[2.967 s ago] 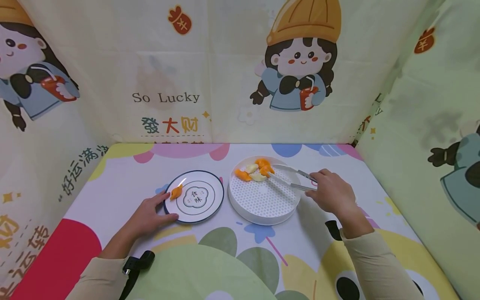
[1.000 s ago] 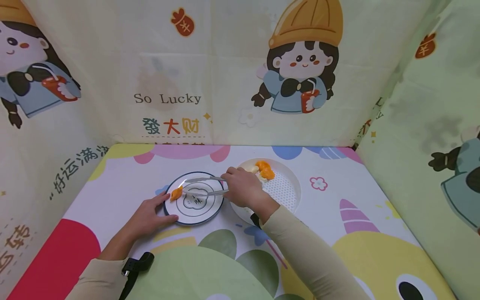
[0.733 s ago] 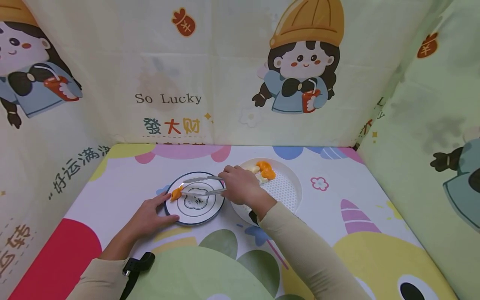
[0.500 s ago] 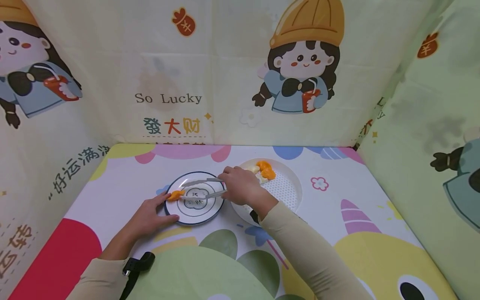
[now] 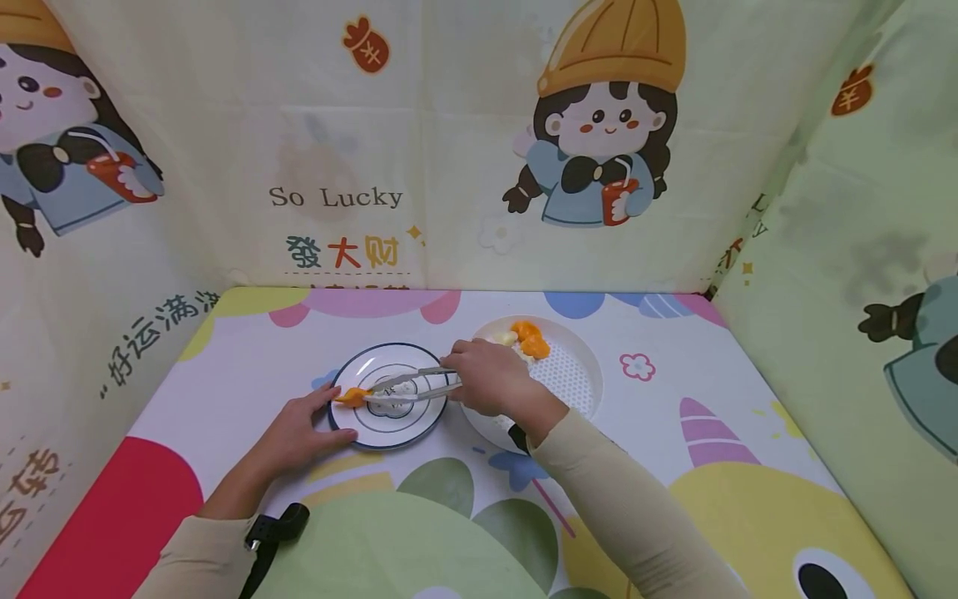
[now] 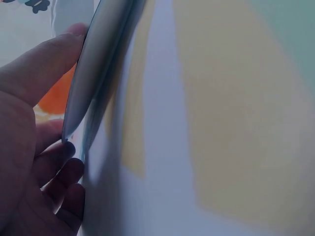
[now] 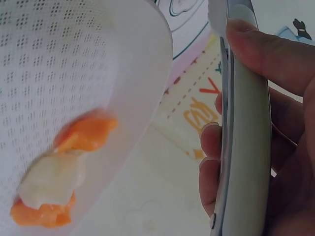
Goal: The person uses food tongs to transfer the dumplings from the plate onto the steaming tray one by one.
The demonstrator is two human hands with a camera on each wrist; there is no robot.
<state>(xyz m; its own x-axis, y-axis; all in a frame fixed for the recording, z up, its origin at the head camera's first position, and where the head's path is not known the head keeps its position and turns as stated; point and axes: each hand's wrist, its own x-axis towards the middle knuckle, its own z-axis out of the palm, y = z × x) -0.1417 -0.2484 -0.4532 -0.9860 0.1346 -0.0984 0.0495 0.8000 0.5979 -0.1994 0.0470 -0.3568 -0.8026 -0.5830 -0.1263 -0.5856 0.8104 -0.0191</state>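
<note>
My left hand (image 5: 295,433) grips the left rim of a white plate (image 5: 400,428) with a dark blue edge. In the left wrist view the plate (image 6: 98,59) stands between thumb and fingers. An orange dumpling-like piece (image 5: 353,398) lies at the plate's left side, close to my left fingers. My right hand (image 5: 490,378) holds metal tongs (image 5: 419,385), also large in the right wrist view. The tongs' tips reach the piece's right end; whether they pinch it is unclear.
Right of the plate sits a white perforated steamer tray (image 5: 569,383), partly behind my right hand. In it lie orange pieces (image 5: 531,339) and a white piece (image 7: 51,179). A patterned cloth (image 5: 636,433) covers the table; printed curtains (image 5: 464,150) rise behind and beside it.
From the steamer tray, my right hand has brought the tongs left over the plate. Lately the orange piece has turned, and the tongs' arms have drawn nearer together. My left hand has stayed put.
</note>
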